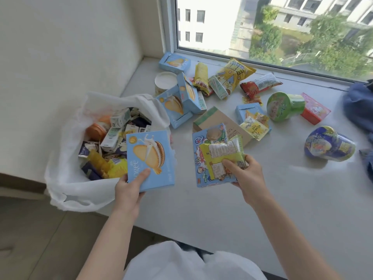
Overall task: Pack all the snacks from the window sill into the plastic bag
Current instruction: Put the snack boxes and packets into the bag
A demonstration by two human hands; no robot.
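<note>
Daylight through a window (pixel 282 27) showing buildings and trees, white wall (pixel 70 47) at left

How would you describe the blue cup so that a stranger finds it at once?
Start at the window sill and look to its right part, near the dark blue cloth. The blue cup lies there on its side, alone; the only other fallen cup is green.

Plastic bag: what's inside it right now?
In the plastic bag show small white cartons, an orange-lidded tub, yellow packets and dark wrappers. The blue biscuit box in the left hand covers the bag's right side; deeper layers are hidden.
</note>
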